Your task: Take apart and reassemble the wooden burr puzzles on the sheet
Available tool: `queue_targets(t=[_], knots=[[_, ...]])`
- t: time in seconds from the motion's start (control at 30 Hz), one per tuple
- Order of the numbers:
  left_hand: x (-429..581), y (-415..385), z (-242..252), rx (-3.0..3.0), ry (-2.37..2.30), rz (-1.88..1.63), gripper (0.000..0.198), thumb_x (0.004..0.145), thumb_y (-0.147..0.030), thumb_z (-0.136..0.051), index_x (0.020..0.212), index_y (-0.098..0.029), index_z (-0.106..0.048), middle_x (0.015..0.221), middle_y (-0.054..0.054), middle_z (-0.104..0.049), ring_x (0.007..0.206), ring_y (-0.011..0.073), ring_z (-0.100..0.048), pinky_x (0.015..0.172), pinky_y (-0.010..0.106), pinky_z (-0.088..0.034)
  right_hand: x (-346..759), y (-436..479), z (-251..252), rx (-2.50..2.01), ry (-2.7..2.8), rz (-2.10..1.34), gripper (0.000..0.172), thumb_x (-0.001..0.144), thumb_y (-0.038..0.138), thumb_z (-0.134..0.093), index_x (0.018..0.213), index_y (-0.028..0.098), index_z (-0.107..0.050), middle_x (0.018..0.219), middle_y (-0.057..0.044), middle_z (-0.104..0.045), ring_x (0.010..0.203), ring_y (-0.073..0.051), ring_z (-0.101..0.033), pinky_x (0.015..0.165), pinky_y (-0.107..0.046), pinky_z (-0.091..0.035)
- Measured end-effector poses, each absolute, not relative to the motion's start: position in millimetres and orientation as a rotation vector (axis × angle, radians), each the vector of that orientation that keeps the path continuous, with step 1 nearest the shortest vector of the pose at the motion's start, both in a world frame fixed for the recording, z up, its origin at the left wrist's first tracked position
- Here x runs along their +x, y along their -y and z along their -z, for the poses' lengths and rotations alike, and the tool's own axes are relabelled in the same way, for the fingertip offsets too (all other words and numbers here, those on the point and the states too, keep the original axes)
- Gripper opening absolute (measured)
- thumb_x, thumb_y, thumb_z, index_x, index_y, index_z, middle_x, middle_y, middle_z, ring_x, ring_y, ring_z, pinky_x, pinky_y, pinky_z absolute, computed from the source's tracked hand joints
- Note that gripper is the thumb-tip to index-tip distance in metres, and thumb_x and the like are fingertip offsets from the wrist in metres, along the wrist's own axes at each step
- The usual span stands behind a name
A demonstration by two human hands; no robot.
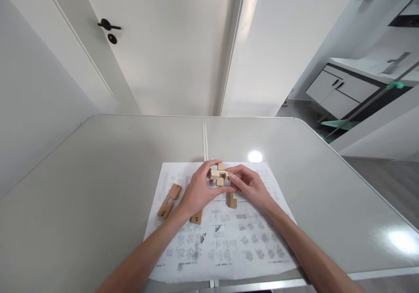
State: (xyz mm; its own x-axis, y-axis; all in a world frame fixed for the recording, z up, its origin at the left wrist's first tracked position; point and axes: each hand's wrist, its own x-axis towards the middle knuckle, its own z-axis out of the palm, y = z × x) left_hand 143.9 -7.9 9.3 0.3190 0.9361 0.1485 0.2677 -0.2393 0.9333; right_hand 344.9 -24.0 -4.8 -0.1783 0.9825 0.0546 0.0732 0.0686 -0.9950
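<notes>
Both hands meet over a printed instruction sheet [225, 240] on the grey table [98, 188]. Between them is a small cluster of interlocked wooden puzzle blocks [219, 174]. My left hand [199, 189] grips the cluster from the left, fingers curled round it. My right hand [249, 184] pinches it from the right. A notched wooden piece [169, 201] lies on the sheet's left edge. Another piece marked 2 [197, 217] lies under my left wrist. A further wooden piece [231, 200] stands just below the cluster.
The table has a seam [204, 138] running down its middle and a rounded far-right corner. A white door with a black handle [109, 25] stands behind it. To the right are a cabinet and a counter [347, 87].
</notes>
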Motion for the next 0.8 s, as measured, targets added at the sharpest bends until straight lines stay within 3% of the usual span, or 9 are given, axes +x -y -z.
queue_targets(t=[0.2, 0.47, 0.63, 0.8], knots=[[144, 10, -9, 1.76, -1.15, -0.97, 0.067, 0.077, -0.043, -0.088, 0.135, -0.031, -0.058, 0.117, 0.005, -0.067, 0.086, 0.0198, -0.063, 0.076, 0.034, -0.056, 344, 25, 3, -1.147, 1.423, -1.189, 0.031, 0.091, 0.053, -0.073, 0.105, 0.025, -0.071, 0.072, -0.001, -0.057, 0.065, -0.018, -0.052, 0.059, -0.031, -0.046], [142, 8, -9, 1.824, -1.131, -0.995, 0.066, 0.077, -0.038, -0.09, 0.134, -0.032, -0.058, 0.127, 0.003, -0.065, 0.085, 0.0176, -0.061, 0.078, 0.032, -0.055, 343, 27, 6, -1.107, 1.458, -1.17, 0.028, 0.093, 0.051, -0.073, 0.103, 0.026, -0.071, 0.076, -0.002, -0.058, 0.068, -0.019, -0.054, 0.061, -0.032, -0.046], [139, 6, -7, 1.908, -1.169, -0.978, 0.068, 0.078, -0.039, -0.089, 0.137, -0.033, -0.054, 0.128, 0.002, -0.065, 0.092, 0.0192, -0.065, 0.082, 0.032, -0.055, 350, 21, 10, -1.046, 1.305, -1.279, 0.031, 0.093, 0.055, -0.071, 0.106, 0.026, -0.068, 0.065, 0.003, -0.055, 0.056, -0.016, -0.049, 0.06, -0.033, -0.044], [135, 1, 5, 2.201, -1.184, -0.809, 0.067, 0.078, -0.043, -0.089, 0.133, -0.029, -0.056, 0.127, 0.005, -0.066, 0.119, 0.0297, -0.059, 0.103, 0.046, -0.048, 359, 13, 10, -1.021, 1.163, -1.265, 0.031, 0.092, 0.054, -0.072, 0.105, 0.026, -0.067, 0.064, 0.004, -0.054, 0.053, -0.014, -0.042, 0.057, -0.031, -0.038]])
